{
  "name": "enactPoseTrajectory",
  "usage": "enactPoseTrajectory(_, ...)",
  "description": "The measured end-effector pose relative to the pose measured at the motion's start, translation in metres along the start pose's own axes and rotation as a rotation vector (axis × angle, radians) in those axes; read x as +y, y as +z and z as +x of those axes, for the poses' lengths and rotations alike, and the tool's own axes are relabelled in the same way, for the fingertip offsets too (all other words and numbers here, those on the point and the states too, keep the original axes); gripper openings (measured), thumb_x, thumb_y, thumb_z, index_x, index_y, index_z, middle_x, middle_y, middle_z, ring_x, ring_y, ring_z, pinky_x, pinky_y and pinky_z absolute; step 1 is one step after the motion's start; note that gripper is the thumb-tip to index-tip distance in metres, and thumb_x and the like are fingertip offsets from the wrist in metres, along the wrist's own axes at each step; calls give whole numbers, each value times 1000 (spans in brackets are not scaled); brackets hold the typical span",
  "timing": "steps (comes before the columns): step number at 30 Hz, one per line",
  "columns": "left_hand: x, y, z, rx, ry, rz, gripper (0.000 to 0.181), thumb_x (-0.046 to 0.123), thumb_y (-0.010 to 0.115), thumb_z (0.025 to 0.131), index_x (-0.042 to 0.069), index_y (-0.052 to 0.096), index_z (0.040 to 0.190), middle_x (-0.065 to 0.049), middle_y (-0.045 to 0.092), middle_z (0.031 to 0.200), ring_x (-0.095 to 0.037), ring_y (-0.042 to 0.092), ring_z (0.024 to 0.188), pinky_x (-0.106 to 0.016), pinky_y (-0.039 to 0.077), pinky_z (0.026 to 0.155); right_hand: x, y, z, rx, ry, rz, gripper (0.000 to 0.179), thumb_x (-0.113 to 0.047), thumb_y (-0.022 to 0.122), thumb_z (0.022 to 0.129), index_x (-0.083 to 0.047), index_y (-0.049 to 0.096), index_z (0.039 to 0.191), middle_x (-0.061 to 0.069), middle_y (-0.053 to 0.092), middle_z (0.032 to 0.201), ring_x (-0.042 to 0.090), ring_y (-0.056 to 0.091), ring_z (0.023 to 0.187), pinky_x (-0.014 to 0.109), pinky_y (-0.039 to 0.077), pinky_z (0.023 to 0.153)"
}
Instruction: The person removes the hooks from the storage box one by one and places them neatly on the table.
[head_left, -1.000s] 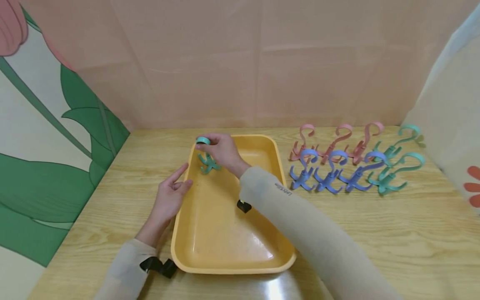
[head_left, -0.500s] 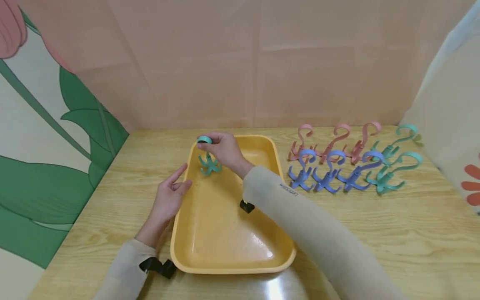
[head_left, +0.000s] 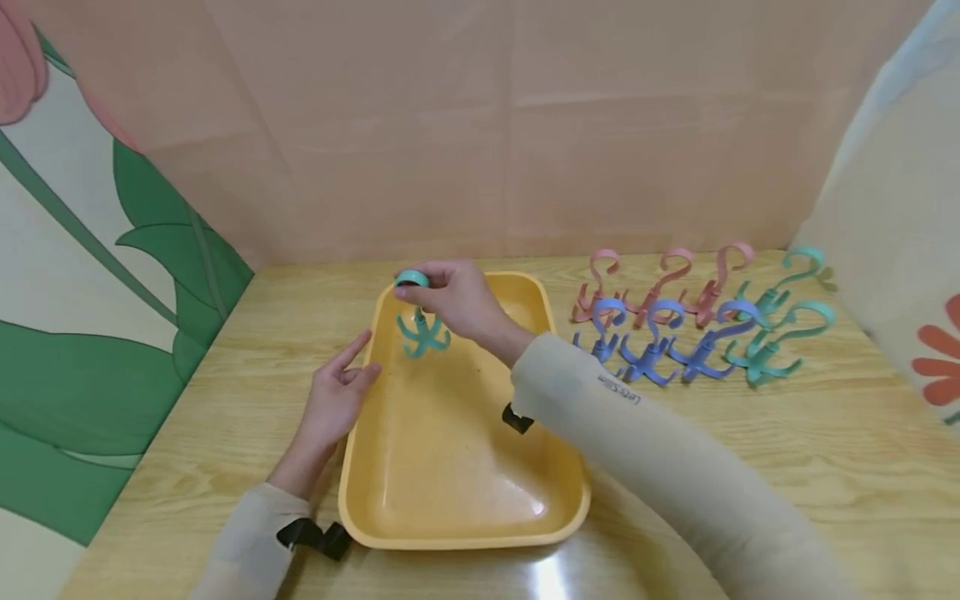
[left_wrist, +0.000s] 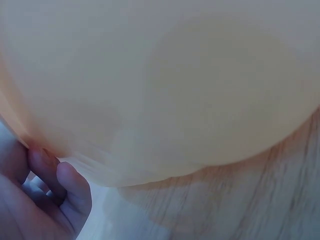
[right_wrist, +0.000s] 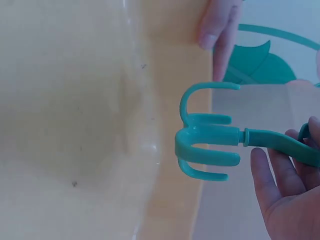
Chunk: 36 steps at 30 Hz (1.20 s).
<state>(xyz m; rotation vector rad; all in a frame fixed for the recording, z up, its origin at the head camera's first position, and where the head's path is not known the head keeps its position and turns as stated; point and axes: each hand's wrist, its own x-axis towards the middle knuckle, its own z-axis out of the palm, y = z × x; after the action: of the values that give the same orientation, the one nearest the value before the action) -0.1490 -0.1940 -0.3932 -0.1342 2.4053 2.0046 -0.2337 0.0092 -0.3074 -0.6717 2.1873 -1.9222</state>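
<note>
My right hand (head_left: 461, 300) pinches the curved top of a teal four-prong hanging hook (head_left: 424, 335) between thumb and fingers, over the far left part of a yellow plastic tray (head_left: 468, 542). Its prongs hang down in the head view. Seen from the right wrist, the hook's neck (right_wrist: 280, 142) runs into the fingers, and its curled end is partly hidden there. At the tray's left rim rests my left hand (head_left: 337, 400), index finger extended and thumb near the edge. From the left wrist, curled fingers (left_wrist: 75, 187) lie against the tray's outer wall.
Right of the tray, several hanging hooks stand on the wooden table (head_left: 750, 467): pink ones (head_left: 654, 304) behind, blue ones (head_left: 648, 354) in front, two teal ones (head_left: 765, 358) at the right. A plain pinkish sheet (head_left: 510, 150) covers the back.
My right hand has shifted slightly to the right and toward me with the teal hook, whose prongs show more fully. The left hand stays at the tray rim. The view turned slightly.
</note>
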Motion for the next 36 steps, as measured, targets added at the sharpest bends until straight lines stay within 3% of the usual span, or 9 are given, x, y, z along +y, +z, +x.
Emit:
enactPoseTrajectory(6,1,0,-1,9,0,-6,53,14,59,103,19,43,154,-23,72,88,-24,68,63,-30,58,55,-17,-15,-19,-23,-37,24,19,-10,75,91,-5,76,110,5,74,102,21,70,97,48,55,90)
enactPoseTrajectory(8,0,0,-1,6,2,-8,53,14,58,103,19,43,154,-23,72,88,-23,68,63,-31,58,56,-20,-20,-26,-23,-50,35,20,-8,75,91,-3,76,110,6,74,102,23,69,96,47,55,88)
enactPoseTrajectory(13,-2,0,0,-3,18,-1,54,13,58,103,19,42,154,-6,58,59,-9,45,42,-20,42,40,-26,-34,-44,-4,-58,27,21,-7,75,91,0,75,111,8,75,102,19,70,98,35,56,86)
enactPoseTrajectory(16,-3,-1,-1,-1,32,6,55,12,59,103,19,42,154,3,46,51,-6,33,38,-18,32,37,-28,-44,-56,-3,-43,27,23,-7,74,92,0,74,113,9,74,106,20,69,100,40,56,89)
enactPoseTrajectory(19,-3,-1,-1,-3,41,9,55,12,59,102,18,42,154,5,44,50,-5,32,38,-18,30,36,-30,-55,-67,9,-16,19,24,-10,75,92,-4,75,115,9,74,108,21,69,102,43,55,90)
enactPoseTrajectory(23,-3,-1,-2,-5,49,16,55,12,59,102,18,42,154,7,40,50,-4,30,38,-17,27,36,-33,-68,-84,35,3,-7,26,-15,77,91,-8,75,115,8,74,109,21,69,104,36,56,90)
enactPoseTrajectory(36,-2,-1,-2,-8,54,24,55,12,58,103,17,41,155,8,35,50,-3,28,38,-17,23,35,-43,-102,-125,93,-42,-40,24,-10,75,91,-4,74,115,11,75,106,25,71,101,36,57,89)
